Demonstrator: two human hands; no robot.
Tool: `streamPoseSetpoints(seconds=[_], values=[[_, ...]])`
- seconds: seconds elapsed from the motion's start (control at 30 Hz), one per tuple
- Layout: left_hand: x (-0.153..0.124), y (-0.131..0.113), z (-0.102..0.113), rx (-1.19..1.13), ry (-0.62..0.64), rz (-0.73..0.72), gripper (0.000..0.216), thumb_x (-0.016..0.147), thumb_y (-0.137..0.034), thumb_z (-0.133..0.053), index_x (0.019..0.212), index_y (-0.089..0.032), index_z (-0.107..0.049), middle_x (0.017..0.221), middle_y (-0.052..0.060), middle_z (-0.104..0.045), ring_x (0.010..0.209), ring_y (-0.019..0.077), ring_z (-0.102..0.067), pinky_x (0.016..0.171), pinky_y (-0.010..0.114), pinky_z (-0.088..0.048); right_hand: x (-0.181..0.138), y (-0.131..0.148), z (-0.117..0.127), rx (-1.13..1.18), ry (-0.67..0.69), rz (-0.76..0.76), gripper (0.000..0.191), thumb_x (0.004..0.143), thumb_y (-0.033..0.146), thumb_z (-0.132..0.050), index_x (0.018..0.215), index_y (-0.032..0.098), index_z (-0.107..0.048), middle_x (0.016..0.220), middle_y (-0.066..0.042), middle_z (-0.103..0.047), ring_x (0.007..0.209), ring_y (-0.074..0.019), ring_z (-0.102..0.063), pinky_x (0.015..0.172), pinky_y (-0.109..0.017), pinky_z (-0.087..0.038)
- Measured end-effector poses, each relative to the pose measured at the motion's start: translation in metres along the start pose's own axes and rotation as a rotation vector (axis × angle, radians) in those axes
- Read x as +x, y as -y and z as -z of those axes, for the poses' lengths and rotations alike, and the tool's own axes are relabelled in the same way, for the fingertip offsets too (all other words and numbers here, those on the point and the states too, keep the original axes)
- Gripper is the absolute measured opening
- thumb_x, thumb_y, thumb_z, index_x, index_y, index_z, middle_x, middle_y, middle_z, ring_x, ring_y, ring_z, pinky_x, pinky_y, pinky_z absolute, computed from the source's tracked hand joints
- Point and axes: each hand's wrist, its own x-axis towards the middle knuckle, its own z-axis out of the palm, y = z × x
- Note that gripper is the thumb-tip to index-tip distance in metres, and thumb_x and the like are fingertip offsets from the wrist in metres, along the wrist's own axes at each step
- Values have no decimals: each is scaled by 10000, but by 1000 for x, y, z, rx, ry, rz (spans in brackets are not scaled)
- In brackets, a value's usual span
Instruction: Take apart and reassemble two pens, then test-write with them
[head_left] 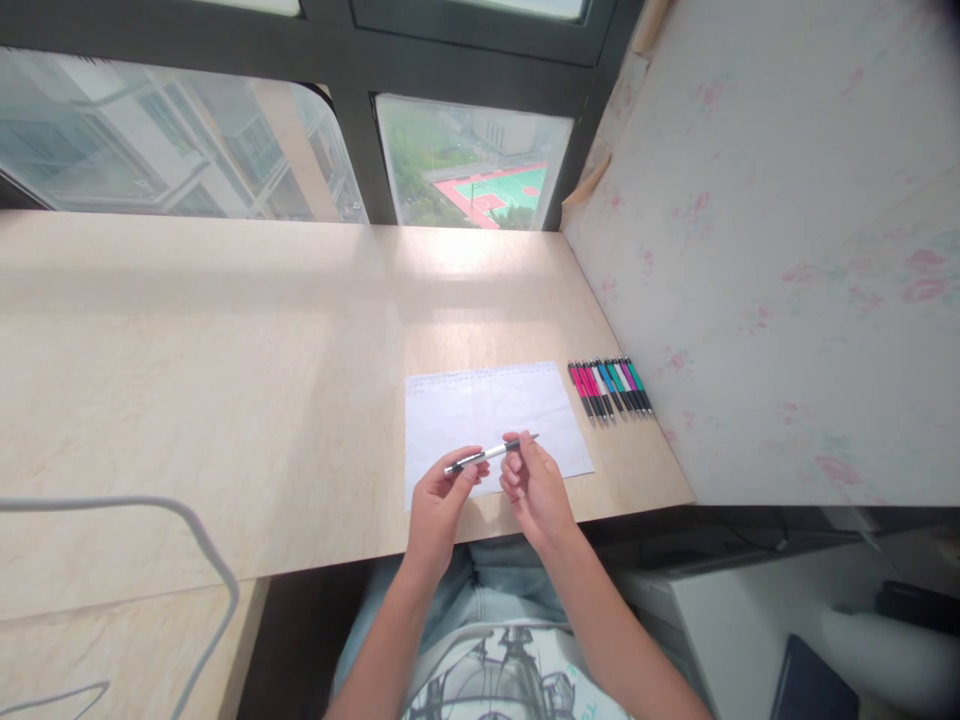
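A white ballpoint pen (pixel 495 452) with black ends is held nearly level between my two hands, its tip pointing right. My left hand (pixel 448 488) pinches the clip end between thumb and fingers. The thumb and fingers of my right hand (pixel 534 485) close on the dark grip near the tip. Beneath the pen lies a sheet of white paper (pixel 487 405) with small lines of writing along its top edge. To the right of the paper, several pens (pixel 609 390) with pink, white, blue, green and purple barrels lie side by side in a row.
The pale wooden desk (pixel 225 380) runs back to a dark-framed window (pixel 480 160). A wall with floral paper (pixel 787 250) borders the desk on the right. At the lower left a grey cable (pixel 199 530) loops over the desk edge.
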Motion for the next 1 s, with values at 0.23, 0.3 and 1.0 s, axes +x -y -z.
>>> streamPoseSetpoints(seconds=[0.23, 0.3, 1.0], values=[[-6, -12, -5, 115, 18, -70, 260, 765, -366, -745, 974, -214, -763, 913, 77, -748, 816, 215, -684, 839, 341, -519, 0, 2, 2, -48, 3, 2, 348, 808, 503, -707, 838, 162, -645, 566, 67, -434, 458, -45, -358, 394, -166, -251], [-5, -9, -4, 104, -7, -79, 261, 773, -379, -736, 969, -210, -765, 896, 73, -745, 804, 205, -678, 829, 331, -518, -1, 1, 1, -68, 3, 17, 350, 810, 508, -701, 839, 163, -648, 567, 60, -444, 469, -56, -368, 403, -179, -264], [-6, -1, -18, -540, -141, 244, 208, 739, -296, -774, 854, -129, -731, 725, 31, -659, 651, 87, -605, 632, 199, -516, -9, -12, 2, -417, -15, 417, 340, 893, 520, -583, 844, 191, -655, 563, 39, -491, 523, -101, -415, 509, -238, -346]])
